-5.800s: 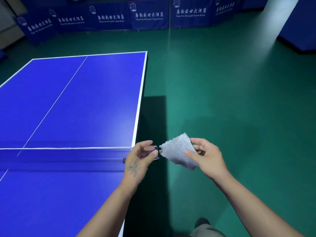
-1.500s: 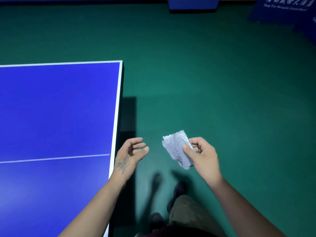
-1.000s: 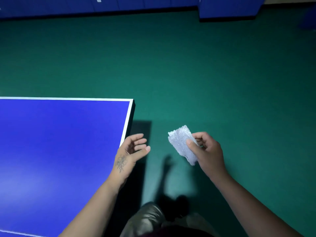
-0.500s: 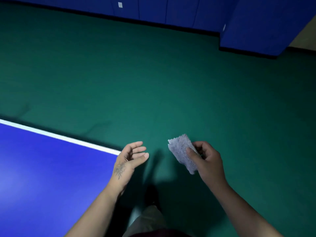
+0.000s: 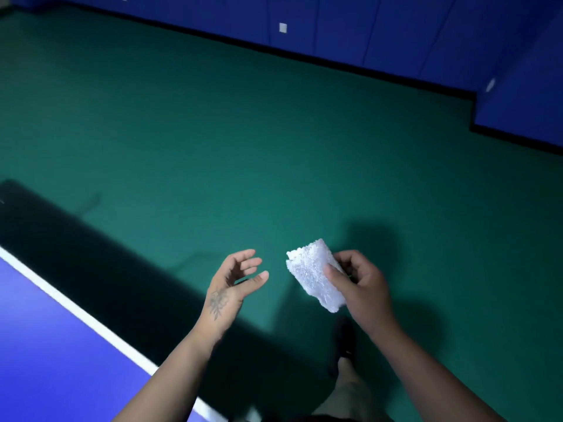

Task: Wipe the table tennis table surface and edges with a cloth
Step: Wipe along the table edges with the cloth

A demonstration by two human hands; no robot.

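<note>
Your two bare forearms reach forward over a green floor. Nearest on your left, the blue table shows a white edge line running diagonally; your left forearm crosses it. Your left hand, tattooed on its back, hangs past the table's edge with its grip loosely spread, holding nothing. Just beside it, apart, your right hand pinches a folded white textured cloth between thumb and curled fingers, off the table. Farthest away, blue wall panels border the floor.
</note>
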